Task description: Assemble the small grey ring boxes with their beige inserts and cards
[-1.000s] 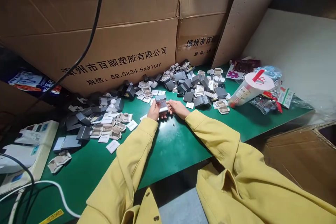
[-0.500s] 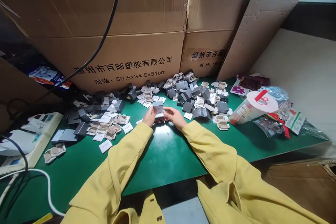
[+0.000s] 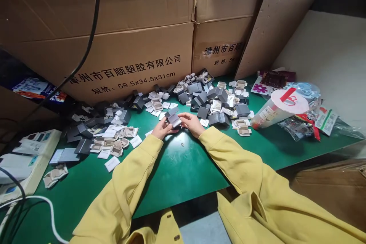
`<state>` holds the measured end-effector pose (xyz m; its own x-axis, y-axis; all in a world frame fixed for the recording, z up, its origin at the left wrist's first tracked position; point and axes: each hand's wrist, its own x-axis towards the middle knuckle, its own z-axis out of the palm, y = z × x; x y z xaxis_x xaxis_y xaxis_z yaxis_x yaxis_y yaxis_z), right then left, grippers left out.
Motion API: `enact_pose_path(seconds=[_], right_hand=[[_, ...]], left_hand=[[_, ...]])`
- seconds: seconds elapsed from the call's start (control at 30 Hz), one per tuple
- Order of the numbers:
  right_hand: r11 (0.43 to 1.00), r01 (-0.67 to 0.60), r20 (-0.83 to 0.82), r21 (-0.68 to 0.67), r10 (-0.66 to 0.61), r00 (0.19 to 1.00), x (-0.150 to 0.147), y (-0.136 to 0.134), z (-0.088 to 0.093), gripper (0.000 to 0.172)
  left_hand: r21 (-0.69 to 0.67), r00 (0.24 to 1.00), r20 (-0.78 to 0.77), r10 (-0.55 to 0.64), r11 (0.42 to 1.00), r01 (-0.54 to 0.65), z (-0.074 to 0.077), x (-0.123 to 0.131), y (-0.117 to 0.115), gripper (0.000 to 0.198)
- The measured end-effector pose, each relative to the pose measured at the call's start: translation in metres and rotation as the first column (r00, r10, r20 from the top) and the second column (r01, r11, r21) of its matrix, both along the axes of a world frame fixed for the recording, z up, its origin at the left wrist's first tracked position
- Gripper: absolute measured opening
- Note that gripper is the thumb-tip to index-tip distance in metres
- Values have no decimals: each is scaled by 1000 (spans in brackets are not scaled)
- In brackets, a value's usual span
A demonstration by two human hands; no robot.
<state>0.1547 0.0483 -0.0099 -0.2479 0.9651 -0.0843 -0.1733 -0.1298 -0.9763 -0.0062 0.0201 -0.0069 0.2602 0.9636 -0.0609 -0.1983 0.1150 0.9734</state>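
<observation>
**Small grey box (image 3: 174, 119) between two hands above a crowded green table (image 3: 183, 179)**

Two big brown cartons, the left carton (image 3: 137, 53) and the right carton (image 3: 219, 38), line the table's back edge, printed in black characters; their tops are out of frame, so the contents cannot be told. The green table comes next in size. Below its right edge sits another cardboard box (image 3: 334, 190), its inside out of sight. Yellow sleeves (image 3: 248, 160) reach in over the front edge.

Near the right-hand corner is a tall cup (image 3: 274, 110), sealed across the top, with a red straw (image 3: 287, 94); it looks reddish at the base. Just beside it lie plastic packets (image 3: 327, 120). At the left edge is a cream plastic unit (image 3: 45, 156).

The left hand (image 3: 162, 129) grips the small grey box near the middle of the table, between the heaps. The right hand (image 3: 193, 124) has its fingers bent against the box's right side; whether they pinch it cannot be told. The box's lid is tilted up; what it holds is too small to tell.

Towards the back edge are heaps of similar grey boxes (image 3: 219, 119), mixed with beige card inserts (image 3: 242, 126). Smallest are flat white cards (image 3: 112, 164), scattered on the left.
</observation>
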Motion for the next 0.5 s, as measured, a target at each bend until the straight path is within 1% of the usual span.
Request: enact_pose_path(seconds=[0.07, 0.13, 0.2, 0.23, 0.27, 0.33, 0.43, 0.5], right_hand=[[991, 59, 145, 119, -76, 987, 1, 0, -1, 22], [952, 108, 288, 285, -193, 938, 1, -2, 0, 22], [898, 114, 344, 424, -276, 898, 1, -4, 3, 27], [878, 100, 345, 468, -285, 894, 1, -5, 5, 30], [865, 81, 341, 496, -279, 898, 0, -7, 7, 31], [854, 50, 352, 517, -266, 898, 0, -9, 11, 28], [863, 37, 383, 504, -261, 886, 0, -12, 15, 18], [874, 30, 353, 484, -227, 908, 0, -13, 17, 15]], left_hand=[[16, 999, -47, -7, 1000, 8, 2, 0, 0, 76], [25, 995, -98, -17, 999, 20, 3, 0, 1, 73], [33, 992, -127, -22, 999, 27, 3, 1, 1, 70], [40, 990, -137, -19, 999, 25, 3, 2, 1, 69], [59, 987, -162, -10, 998, 20, 2, 2, 1, 68], [122, 965, -262, 18, 992, 14, -1, 3, -1, 67], [203, 912, -406, 61, 979, 24, -3, 3, -2, 70], [225, 907, -408, 106, 974, -13, -3, 2, -3, 73]])
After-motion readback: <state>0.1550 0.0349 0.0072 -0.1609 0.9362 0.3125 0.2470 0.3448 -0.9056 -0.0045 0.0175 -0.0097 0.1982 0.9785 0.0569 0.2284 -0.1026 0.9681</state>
